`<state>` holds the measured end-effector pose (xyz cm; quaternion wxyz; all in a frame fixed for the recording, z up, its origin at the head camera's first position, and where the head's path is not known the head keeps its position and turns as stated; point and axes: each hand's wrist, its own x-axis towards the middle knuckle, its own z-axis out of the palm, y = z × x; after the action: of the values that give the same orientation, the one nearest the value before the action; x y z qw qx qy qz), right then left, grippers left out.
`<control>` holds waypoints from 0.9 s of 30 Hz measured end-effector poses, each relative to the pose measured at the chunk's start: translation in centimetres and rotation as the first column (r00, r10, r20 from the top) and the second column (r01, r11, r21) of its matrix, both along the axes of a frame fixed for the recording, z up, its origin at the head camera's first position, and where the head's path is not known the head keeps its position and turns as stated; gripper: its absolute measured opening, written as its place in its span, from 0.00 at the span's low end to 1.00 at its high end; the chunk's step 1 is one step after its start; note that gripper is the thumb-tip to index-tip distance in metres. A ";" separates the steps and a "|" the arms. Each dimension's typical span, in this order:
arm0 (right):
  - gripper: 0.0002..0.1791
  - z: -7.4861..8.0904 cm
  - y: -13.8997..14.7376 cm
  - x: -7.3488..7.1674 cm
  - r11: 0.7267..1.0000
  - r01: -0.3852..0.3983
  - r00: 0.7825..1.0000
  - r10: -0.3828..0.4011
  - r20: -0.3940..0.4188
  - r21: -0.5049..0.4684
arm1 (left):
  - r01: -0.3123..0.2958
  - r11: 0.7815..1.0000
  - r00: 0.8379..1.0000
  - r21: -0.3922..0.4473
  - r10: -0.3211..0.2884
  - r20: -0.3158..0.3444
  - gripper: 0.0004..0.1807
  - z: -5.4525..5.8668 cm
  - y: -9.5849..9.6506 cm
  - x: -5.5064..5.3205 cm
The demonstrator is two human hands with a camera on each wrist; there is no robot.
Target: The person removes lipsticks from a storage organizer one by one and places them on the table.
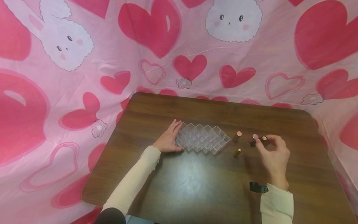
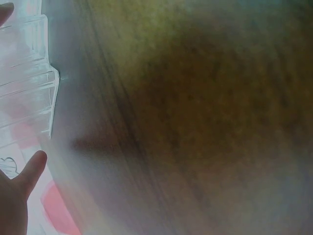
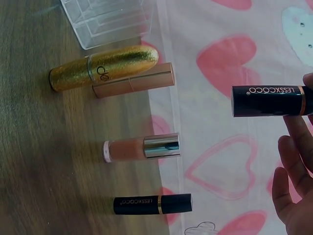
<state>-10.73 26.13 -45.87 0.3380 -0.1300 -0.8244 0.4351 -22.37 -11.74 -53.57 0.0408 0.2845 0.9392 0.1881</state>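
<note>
A clear plastic lipstick organizer (image 1: pixel 201 138) with diamond-shaped compartments stands on the table. My left hand (image 1: pixel 168 140) rests against its left end, fingers along the far side and the thumb, straight, near its front corner. My right hand (image 3: pixel 301 181) holds a black lipstick (image 3: pixel 266 101) with a gold band, raised off the table. Below and beside it stand a second black lipstick (image 3: pixel 152 204) and a lip gloss (image 3: pixel 142 148) with a silver cap. A gold bullet-shaped lipstick (image 1: pixel 237 152) and a rose-gold lipstick tube (image 1: pixel 237 137) stand between the organizer and my right hand.
The brown wooden table (image 1: pixel 179 193) has rounded corners. Behind it and along the sides hangs a pink cloth (image 1: pixel 195 46) printed with hearts and rabbits. A black watch strap (image 1: pixel 258 187) is at my right wrist.
</note>
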 end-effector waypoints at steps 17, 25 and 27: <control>0.13 -1.3 0.8 0.7 0.999 0.053 0.992 -0.054 0.118 0.004 | -0.006 1.000 1.000 0.003 0.006 -0.001 0.63 0.0 0.0 0.0; 0.14 -2.3 1.2 0.9 0.999 0.050 0.982 -0.049 0.184 -0.003 | -0.012 1.000 1.000 0.004 0.012 0.007 0.63 0.0 0.0 0.0; 0.15 -2.5 1.3 0.9 0.999 0.052 0.979 -0.050 0.199 -0.004 | -0.014 1.000 1.000 0.001 0.014 0.007 0.63 0.0 0.0 0.0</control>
<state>-9.86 27.38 -48.38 0.2642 -0.1958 -0.8483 0.4149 -22.33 -11.72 -53.59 0.0425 0.2770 0.9410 0.1897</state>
